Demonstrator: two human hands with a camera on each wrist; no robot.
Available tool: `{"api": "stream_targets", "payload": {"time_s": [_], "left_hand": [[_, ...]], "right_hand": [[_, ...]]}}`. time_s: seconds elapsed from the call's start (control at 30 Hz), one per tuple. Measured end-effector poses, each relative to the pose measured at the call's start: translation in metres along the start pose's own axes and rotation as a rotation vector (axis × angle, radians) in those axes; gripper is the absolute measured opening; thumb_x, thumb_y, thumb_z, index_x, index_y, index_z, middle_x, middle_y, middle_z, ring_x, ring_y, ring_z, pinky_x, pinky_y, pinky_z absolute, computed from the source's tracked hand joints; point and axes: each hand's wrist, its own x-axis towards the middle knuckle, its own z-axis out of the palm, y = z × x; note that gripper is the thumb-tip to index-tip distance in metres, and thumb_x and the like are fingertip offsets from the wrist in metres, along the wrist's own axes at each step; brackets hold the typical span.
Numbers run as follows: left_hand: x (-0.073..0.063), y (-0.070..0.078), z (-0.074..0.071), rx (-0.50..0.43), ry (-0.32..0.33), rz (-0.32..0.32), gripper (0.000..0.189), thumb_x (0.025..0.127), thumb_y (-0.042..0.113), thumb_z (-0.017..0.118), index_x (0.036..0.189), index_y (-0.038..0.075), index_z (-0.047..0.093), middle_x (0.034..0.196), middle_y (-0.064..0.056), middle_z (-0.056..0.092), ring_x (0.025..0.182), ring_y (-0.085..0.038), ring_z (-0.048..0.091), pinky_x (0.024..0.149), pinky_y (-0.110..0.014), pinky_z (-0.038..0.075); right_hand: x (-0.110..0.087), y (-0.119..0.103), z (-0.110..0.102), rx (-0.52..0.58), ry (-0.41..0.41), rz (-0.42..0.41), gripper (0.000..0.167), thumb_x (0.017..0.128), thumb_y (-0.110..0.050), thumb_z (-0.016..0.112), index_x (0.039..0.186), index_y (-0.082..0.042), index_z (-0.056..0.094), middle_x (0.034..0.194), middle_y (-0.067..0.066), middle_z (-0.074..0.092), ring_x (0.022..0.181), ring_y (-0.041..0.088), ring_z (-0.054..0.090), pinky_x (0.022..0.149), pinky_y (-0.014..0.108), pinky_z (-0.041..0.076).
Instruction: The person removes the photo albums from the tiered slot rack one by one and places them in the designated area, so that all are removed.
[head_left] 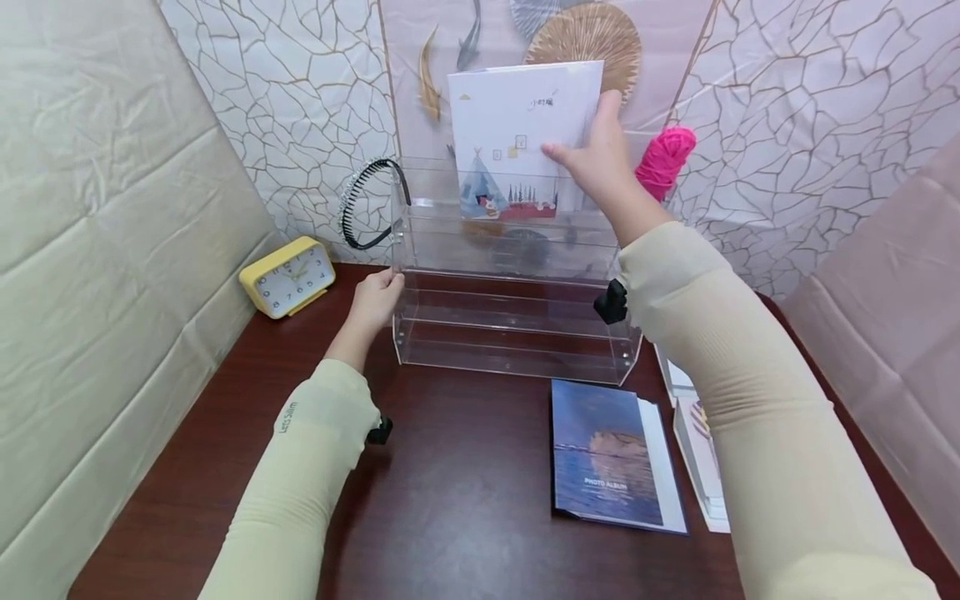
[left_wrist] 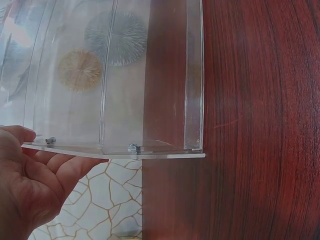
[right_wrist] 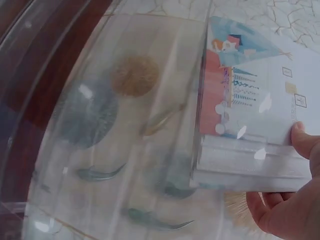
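A white album with a tent drawing on its cover is held upright at the top tier of a clear acrylic rack. My right hand pinches it by its right side, thumb on the cover and fingers behind, as the right wrist view also shows. Whether its lower edge rests on the tier I cannot tell. With thumb and fingers on either side of the panel, my left hand grips the rack's left side; in the left wrist view the clear panel lies between them.
On the table's left stands a yellow alarm clock. A black toothed headband hangs at the rack's upper left, and pink yarn is at its right. A blue photo album lies in front, beside white items partly hidden by my right arm.
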Motion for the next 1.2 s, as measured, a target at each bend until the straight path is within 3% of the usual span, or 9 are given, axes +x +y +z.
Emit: {"api": "stream_targets", "payload": {"time_s": [0.2, 0.37, 0.5, 0.6, 0.93, 1.1, 1.2], "left_hand": [[0.001, 0.0, 0.001, -0.025, 0.023, -0.003, 0.035, 0.097, 0.026, 0.04, 0.113, 0.004, 0.062, 0.087, -0.016, 0.059, 0.088, -0.029, 0.053, 0.083, -0.041, 0.043], [0.001, 0.001, 0.0, -0.037, 0.026, -0.009, 0.032, 0.098, 0.027, 0.039, 0.099, 0.004, 0.06, 0.075, -0.011, 0.052, 0.083, -0.028, 0.052, 0.078, -0.04, 0.043], [0.0, 0.002, -0.001, -0.034, 0.027, -0.012, 0.033, 0.098, 0.027, 0.039, 0.103, 0.003, 0.061, 0.083, -0.014, 0.056, 0.087, -0.028, 0.051, 0.082, -0.041, 0.042], [-0.001, 0.002, -0.002, -0.039, 0.023, -0.023, 0.035, 0.098, 0.026, 0.039, 0.113, 0.004, 0.061, 0.093, -0.016, 0.059, 0.091, -0.028, 0.052, 0.085, -0.041, 0.042], [0.0, -0.001, 0.001, -0.04, 0.015, -0.021, 0.038, 0.098, 0.025, 0.04, 0.125, 0.006, 0.058, 0.114, -0.016, 0.06, 0.101, -0.027, 0.052, 0.093, -0.041, 0.04], [0.0, -0.001, 0.001, -0.055, 0.01, -0.026, 0.037, 0.098, 0.026, 0.04, 0.125, 0.006, 0.058, 0.112, -0.015, 0.06, 0.1, -0.026, 0.052, 0.092, -0.041, 0.041], [0.0, -0.001, 0.0, -0.061, 0.018, -0.024, 0.036, 0.098, 0.025, 0.04, 0.122, 0.006, 0.059, 0.106, -0.016, 0.061, 0.096, -0.027, 0.052, 0.089, -0.041, 0.042]], "right_hand": [[0.009, -0.027, 0.005, -0.088, -0.031, -0.062, 0.073, 0.083, -0.039, 0.067, 0.131, -0.018, 0.016, 0.13, 0.007, 0.048, 0.115, 0.02, 0.049, 0.096, 0.029, 0.038], [0.012, -0.04, 0.008, -0.037, -0.053, -0.058, 0.076, 0.081, -0.035, 0.071, 0.132, -0.02, 0.018, 0.134, 0.004, 0.046, 0.117, 0.017, 0.048, 0.096, 0.026, 0.036], [0.015, -0.039, 0.006, -0.028, -0.083, 0.001, 0.079, 0.076, -0.033, 0.077, 0.132, -0.012, 0.027, 0.13, 0.005, 0.046, 0.114, 0.017, 0.045, 0.096, 0.023, 0.034], [0.017, -0.037, 0.004, -0.086, -0.109, 0.019, 0.074, 0.075, -0.034, 0.078, 0.13, -0.009, 0.035, 0.124, 0.005, 0.048, 0.111, 0.017, 0.045, 0.095, 0.024, 0.036], [0.023, -0.031, 0.005, -0.075, -0.066, -0.021, 0.06, 0.073, -0.034, 0.08, 0.116, -0.009, 0.046, 0.111, 0.002, 0.053, 0.099, 0.015, 0.048, 0.086, 0.025, 0.039], [0.025, -0.034, 0.0, -0.059, -0.028, -0.022, 0.057, 0.073, -0.034, 0.079, 0.115, -0.012, 0.047, 0.11, 0.001, 0.053, 0.099, 0.014, 0.049, 0.086, 0.025, 0.039], [0.026, -0.035, -0.004, 0.007, 0.0, -0.017, 0.052, 0.073, -0.03, 0.08, 0.111, -0.014, 0.048, 0.104, -0.002, 0.053, 0.096, 0.012, 0.049, 0.086, 0.025, 0.04]]}}
